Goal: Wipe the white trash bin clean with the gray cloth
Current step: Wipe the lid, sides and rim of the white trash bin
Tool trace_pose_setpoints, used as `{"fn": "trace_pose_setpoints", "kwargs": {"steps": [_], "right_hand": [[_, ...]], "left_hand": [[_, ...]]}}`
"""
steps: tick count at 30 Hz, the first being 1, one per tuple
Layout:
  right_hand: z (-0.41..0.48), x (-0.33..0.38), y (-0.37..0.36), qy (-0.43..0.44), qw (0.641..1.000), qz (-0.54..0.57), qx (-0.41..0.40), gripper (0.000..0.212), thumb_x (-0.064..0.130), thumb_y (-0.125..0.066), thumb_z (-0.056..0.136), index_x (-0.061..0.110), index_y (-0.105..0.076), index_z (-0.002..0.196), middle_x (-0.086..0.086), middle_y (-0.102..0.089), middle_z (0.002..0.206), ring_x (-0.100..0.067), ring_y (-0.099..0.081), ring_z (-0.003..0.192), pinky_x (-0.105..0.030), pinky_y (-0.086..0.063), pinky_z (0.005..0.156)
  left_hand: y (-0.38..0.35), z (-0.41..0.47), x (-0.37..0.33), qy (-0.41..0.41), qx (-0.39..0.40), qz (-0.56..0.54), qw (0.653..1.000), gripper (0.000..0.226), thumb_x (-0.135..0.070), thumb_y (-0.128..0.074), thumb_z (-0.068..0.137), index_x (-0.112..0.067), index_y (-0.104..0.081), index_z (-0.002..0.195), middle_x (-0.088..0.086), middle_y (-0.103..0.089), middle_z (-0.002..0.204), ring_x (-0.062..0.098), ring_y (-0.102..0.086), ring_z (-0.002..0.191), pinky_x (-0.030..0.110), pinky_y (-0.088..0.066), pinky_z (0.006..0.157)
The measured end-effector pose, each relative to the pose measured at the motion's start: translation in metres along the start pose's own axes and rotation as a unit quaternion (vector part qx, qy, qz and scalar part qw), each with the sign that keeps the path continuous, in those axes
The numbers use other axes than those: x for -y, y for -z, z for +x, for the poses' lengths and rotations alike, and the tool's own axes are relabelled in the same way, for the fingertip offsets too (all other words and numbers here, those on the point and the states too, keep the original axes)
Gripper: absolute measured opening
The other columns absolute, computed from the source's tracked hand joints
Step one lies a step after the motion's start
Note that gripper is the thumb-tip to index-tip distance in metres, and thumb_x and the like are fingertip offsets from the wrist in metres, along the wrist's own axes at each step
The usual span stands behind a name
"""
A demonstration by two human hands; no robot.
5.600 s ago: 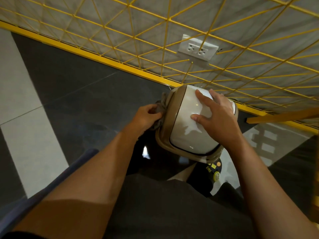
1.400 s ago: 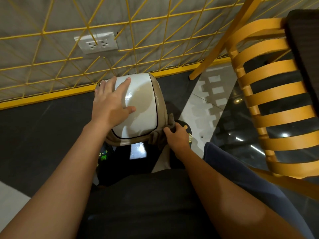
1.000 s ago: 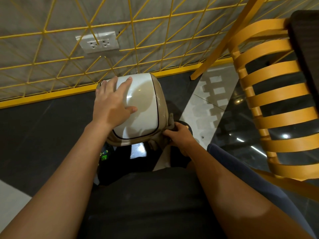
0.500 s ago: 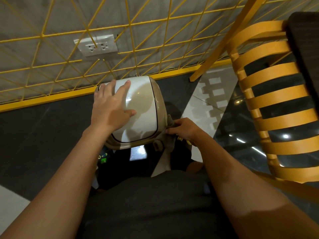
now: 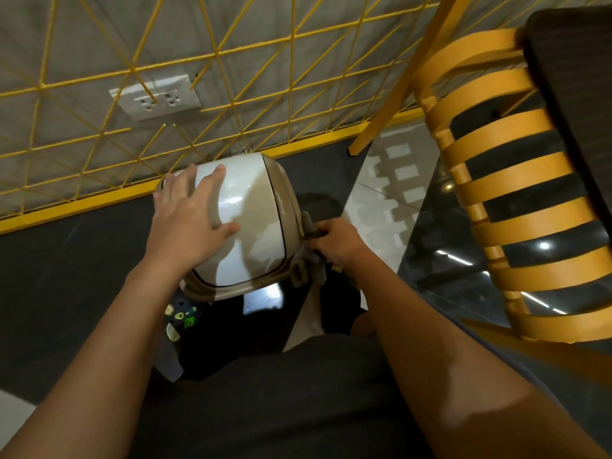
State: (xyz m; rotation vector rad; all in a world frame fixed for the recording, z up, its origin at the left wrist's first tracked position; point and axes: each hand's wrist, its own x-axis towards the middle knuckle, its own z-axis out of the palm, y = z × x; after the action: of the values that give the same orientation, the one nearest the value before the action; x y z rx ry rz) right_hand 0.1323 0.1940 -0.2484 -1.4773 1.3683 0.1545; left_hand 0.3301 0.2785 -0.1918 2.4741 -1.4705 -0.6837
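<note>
The white trash bin (image 5: 255, 226) with a beige rim stands on the dark floor by the wall, seen from above. My left hand (image 5: 188, 223) rests flat on the left part of its white lid, fingers spread. My right hand (image 5: 334, 241) grips the gray cloth (image 5: 309, 260) and presses it against the bin's right side, just below the rim. Most of the cloth is hidden under my hand and behind the bin's edge.
A yellow slatted chair (image 5: 516, 180) stands close on the right. Behind the bin is a gray wall with yellow wire mesh (image 5: 231, 94) and a white socket (image 5: 159, 101). My dark shorts and feet are below the bin.
Earlier my left hand wiped the bin's left side while the right held the lid; now the hands are swapped. In the last second my right hand slid the cloth farther along the right side.
</note>
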Motion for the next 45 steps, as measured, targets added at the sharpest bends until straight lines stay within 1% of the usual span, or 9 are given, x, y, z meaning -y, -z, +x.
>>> {"fn": "trace_pose_setpoints", "kwargs": {"steps": [7, 10, 13, 17, 22, 26, 33, 40, 45], "right_hand": [[0.019, 0.007, -0.001, 0.039, 0.998, 0.030, -0.028, 0.045, 0.012, -0.057, 0.086, 0.015, -0.049, 0.130, -0.010, -0.060, 0.123, -0.026, -0.053, 0.116, -0.032, -0.041, 0.098], [0.010, 0.003, -0.012, 0.014, 0.979, 0.172, -0.109, 0.054, 0.012, -0.060, 0.085, 0.016, -0.037, 0.134, -0.007, -0.053, 0.130, -0.022, -0.050, 0.119, -0.018, -0.038, 0.089], [-0.004, -0.004, -0.022, -0.009, 0.932, 0.289, -0.217, 0.030, 0.011, -0.057, 0.088, 0.018, -0.049, 0.116, 0.002, -0.057, 0.111, -0.019, -0.055, 0.111, -0.005, -0.041, 0.079], [-0.022, 0.002, -0.027, -0.013, 0.887, 0.425, -0.182, 0.025, 0.015, -0.048, 0.094, 0.022, -0.057, 0.116, -0.005, -0.059, 0.119, -0.018, -0.056, 0.110, -0.031, -0.048, 0.095], [-0.031, 0.027, -0.044, 0.053, 0.941, 0.322, -0.095, 0.044, 0.040, -0.034, 0.098, 0.022, -0.043, 0.136, -0.003, -0.047, 0.138, -0.015, -0.043, 0.127, -0.028, -0.034, 0.107], [-0.027, 0.035, -0.042, 0.069, 0.950, 0.295, -0.074, 0.051, 0.048, -0.027, 0.097, 0.026, -0.030, 0.143, 0.001, -0.038, 0.146, -0.011, -0.035, 0.131, -0.020, -0.025, 0.099], [0.011, 0.065, -0.024, 0.056, 0.952, 0.299, -0.045, 0.056, 0.056, -0.024, 0.094, 0.026, -0.042, 0.138, -0.005, -0.044, 0.143, -0.020, -0.038, 0.132, -0.042, -0.028, 0.112], [0.023, 0.089, -0.017, 0.108, 0.944, 0.310, -0.027, 0.050, 0.056, -0.025, 0.094, 0.032, -0.050, 0.131, 0.002, -0.044, 0.143, -0.015, -0.036, 0.133, -0.043, -0.028, 0.113], [0.000, 0.067, -0.026, 0.178, 0.939, 0.278, -0.095, 0.045, 0.048, -0.028, 0.097, 0.031, -0.043, 0.136, 0.009, -0.049, 0.133, -0.003, -0.041, 0.120, -0.013, -0.034, 0.094]], "left_hand": [[0.001, 0.001, 0.003, 0.007, 0.008, -0.013, 1.000, 0.083, -0.034, -0.072, 0.076, -0.036, -0.024, 0.143, 0.007, -0.016, 0.153, 0.028, -0.008, 0.141, 0.050, -0.015, 0.114], [0.001, 0.001, 0.002, 0.011, 0.009, -0.020, 1.000, 0.083, -0.033, -0.072, 0.076, -0.036, -0.024, 0.143, 0.006, -0.016, 0.153, 0.027, -0.009, 0.141, 0.050, -0.015, 0.114], [0.001, 0.000, 0.003, 0.015, 0.013, -0.029, 0.999, 0.083, -0.032, -0.072, 0.076, -0.037, -0.024, 0.143, 0.005, -0.014, 0.154, 0.025, -0.006, 0.142, 0.051, -0.013, 0.116], [0.000, 0.000, 0.002, 0.014, 0.014, -0.027, 0.999, 0.083, -0.030, -0.072, 0.076, -0.034, -0.024, 0.143, 0.007, -0.014, 0.154, 0.025, -0.004, 0.141, 0.052, -0.010, 0.116], [0.000, -0.001, 0.001, 0.011, 0.009, -0.018, 1.000, 0.084, -0.031, -0.072, 0.076, -0.033, -0.023, 0.144, 0.007, -0.014, 0.154, 0.023, -0.004, 0.142, 0.053, -0.010, 0.116], [0.000, -0.001, 0.000, 0.014, 0.011, -0.012, 1.000, 0.084, -0.031, -0.071, 0.077, -0.034, -0.021, 0.144, 0.006, -0.013, 0.155, 0.024, -0.001, 0.142, 0.053, -0.008, 0.116], [0.001, 0.000, 0.001, 0.006, 0.020, -0.012, 1.000, 0.083, -0.032, -0.070, 0.078, -0.033, -0.020, 0.145, 0.007, -0.010, 0.155, 0.027, 0.000, 0.143, 0.050, -0.001, 0.116], [-0.002, -0.001, -0.001, 0.009, 0.005, -0.006, 1.000, 0.082, -0.031, -0.070, 0.079, -0.031, -0.021, 0.145, 0.008, -0.012, 0.155, 0.028, -0.001, 0.143, 0.051, -0.001, 0.115], [-0.003, -0.002, -0.003, 0.015, -0.002, -0.005, 1.000, 0.083, -0.030, -0.071, 0.078, -0.031, -0.022, 0.144, 0.008, -0.013, 0.153, 0.030, -0.004, 0.142, 0.051, -0.005, 0.115]]}}
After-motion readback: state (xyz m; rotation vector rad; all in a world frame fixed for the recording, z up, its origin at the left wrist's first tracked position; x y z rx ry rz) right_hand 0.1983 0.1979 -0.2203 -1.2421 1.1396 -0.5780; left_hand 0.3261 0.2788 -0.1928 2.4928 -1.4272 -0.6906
